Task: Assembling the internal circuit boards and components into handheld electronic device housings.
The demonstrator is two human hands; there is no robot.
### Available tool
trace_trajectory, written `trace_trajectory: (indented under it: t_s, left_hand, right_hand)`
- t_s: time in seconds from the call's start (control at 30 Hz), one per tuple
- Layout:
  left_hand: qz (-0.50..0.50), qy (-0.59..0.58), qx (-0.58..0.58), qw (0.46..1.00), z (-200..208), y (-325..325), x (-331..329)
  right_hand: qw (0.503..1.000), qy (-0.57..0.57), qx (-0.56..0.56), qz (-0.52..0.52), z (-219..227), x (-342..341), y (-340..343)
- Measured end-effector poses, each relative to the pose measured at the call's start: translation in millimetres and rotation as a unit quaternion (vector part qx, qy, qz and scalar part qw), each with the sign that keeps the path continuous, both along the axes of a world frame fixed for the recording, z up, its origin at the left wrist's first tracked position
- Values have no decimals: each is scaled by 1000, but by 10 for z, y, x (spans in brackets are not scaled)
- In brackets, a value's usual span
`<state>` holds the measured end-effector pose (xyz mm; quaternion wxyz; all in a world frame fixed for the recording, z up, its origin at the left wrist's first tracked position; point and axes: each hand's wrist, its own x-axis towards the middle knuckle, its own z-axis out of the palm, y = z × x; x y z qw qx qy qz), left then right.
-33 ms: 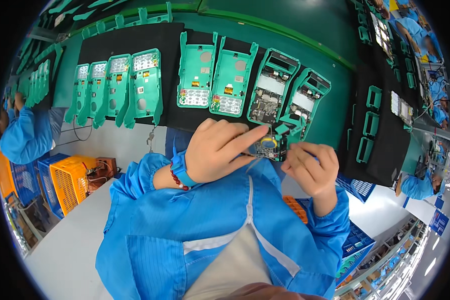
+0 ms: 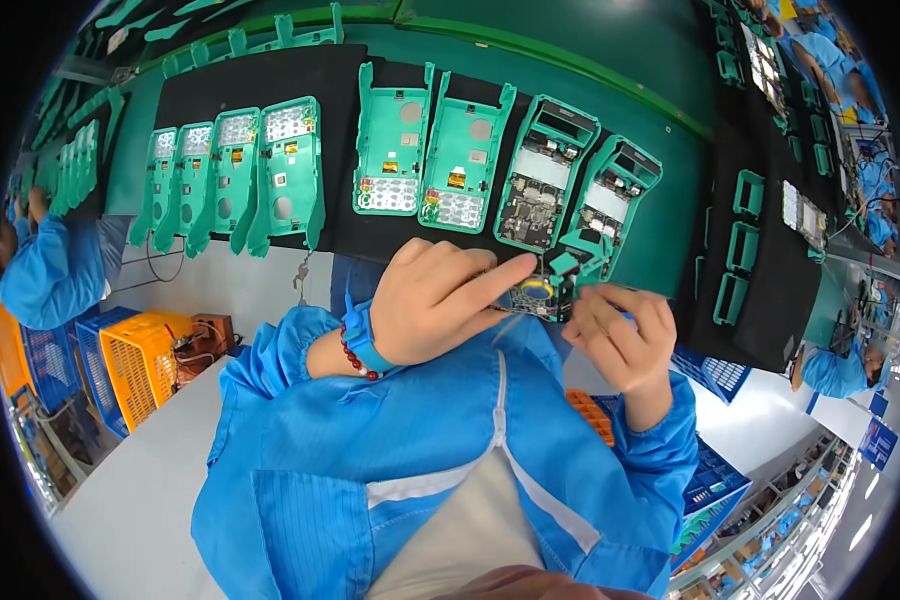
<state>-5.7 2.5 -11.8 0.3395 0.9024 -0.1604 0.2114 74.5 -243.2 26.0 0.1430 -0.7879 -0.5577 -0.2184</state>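
Note:
My left hand [image 2: 435,305] is closed on a small dark circuit board [image 2: 550,308], thumb and index finger at its left side. On the board sits a round part with a yellow rim [image 2: 536,288]. My right hand [image 2: 625,335] has its fingers pinched together at the board's right edge; what they hold is too small to make out. Just beyond the board lie small green plastic pieces [image 2: 588,252], overlapping the near end of a green housing [image 2: 610,195] fitted with electronics. Beside it is another green housing with a circuit board [image 2: 535,205] inside.
Two green housings [image 2: 392,140] with clear button pads lie on the black mat [image 2: 345,150], and several more [image 2: 290,170] stand left. Green frames [image 2: 742,245] lie at right. Orange and blue crates [image 2: 140,365] stand on the floor, left. A person in blue [image 2: 55,265] sits far left.

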Motion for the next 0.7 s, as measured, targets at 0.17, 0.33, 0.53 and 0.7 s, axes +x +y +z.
trace_trajectory:
  t_s: [0.17, 0.33, 0.53, 0.7]
  left_hand:
    - [37, -170, 99, 980, -199, 58, 29]
    - [-52, 78, -133, 987, -57, 154, 39]
    - [-333, 407, -585, 618, -328, 152, -36]
    - [49, 102, -105, 988, -190, 377, 7]
  right_hand:
    - [1000, -3, 2, -5, -76, 4, 15]
    - [990, 96, 104, 10, -116, 34, -49]
    - [915, 394, 37, 73, 185, 199, 308]
    - [808, 531, 250, -47, 184, 446, 490]
